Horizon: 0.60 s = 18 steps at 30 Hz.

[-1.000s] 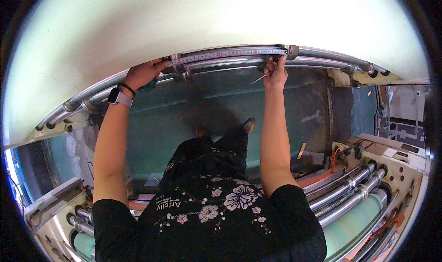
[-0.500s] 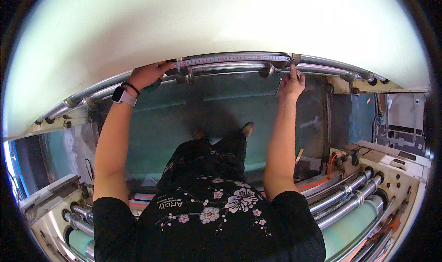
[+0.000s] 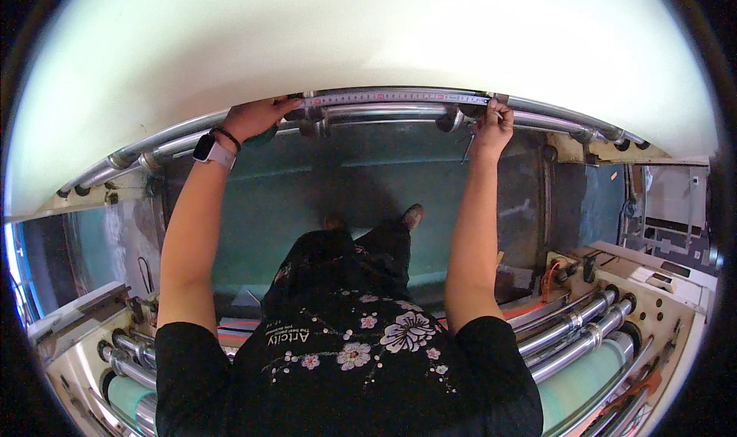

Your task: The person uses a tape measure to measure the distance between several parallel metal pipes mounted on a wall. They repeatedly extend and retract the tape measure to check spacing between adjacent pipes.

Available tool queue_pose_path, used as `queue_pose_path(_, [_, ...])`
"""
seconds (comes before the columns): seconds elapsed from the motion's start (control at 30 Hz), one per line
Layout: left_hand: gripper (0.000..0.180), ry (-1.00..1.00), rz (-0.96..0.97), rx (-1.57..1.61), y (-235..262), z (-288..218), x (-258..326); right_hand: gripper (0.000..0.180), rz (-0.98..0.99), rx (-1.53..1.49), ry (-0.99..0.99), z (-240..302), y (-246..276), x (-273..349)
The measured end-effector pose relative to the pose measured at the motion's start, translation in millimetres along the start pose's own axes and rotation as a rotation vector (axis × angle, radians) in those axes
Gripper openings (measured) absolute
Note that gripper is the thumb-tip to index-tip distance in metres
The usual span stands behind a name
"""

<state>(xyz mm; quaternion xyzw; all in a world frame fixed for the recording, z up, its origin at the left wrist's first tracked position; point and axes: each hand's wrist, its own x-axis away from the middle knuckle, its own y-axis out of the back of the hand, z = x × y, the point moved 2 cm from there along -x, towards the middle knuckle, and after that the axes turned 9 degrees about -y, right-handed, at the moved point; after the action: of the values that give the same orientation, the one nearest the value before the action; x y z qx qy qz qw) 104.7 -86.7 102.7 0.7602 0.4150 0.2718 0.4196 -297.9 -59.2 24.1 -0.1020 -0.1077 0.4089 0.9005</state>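
A white tape measure blade (image 3: 399,97) with red marks is stretched along the upper chrome rod. My left hand (image 3: 257,119) is closed at its left end, thumb and fingers by the blade. Under that palm a dark green edge shows, mostly hidden, and I cannot make out whether it is the tape's case. At the blade's right end my right hand (image 3: 493,130) pinches the tip beside a metal collar (image 3: 499,99). A thin bent metal tool (image 3: 466,149) sticks out below the right fingers. A second chrome rod (image 3: 384,111) with collars runs just below the first.
A big white curved machine cover (image 3: 368,30) overhangs the rods. Behind me, a second machine has chrome rollers (image 3: 583,337) and a pale green roller (image 3: 587,383). The green floor (image 3: 368,183) lies between the machines, with my shoe (image 3: 413,216) on it.
The tape blade and my left hand have shifted slightly to the right along the rod. My right fingers have curled higher and closer around the blade's end.
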Motion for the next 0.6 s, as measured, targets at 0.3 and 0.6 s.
queue_pose_path(0.3, [0.035,-0.042,0.015,0.005,-0.2,7.1,-2.9,0.010,0.054,-0.069,-0.074,0.3,3.0,-3.7])
queue_pose_path(0.6, [0.039,-0.068,0.007,-0.038,-7.8,18.7,-4.1,0.012,0.087,-0.009,-0.042,6.7,0.5,0.5])
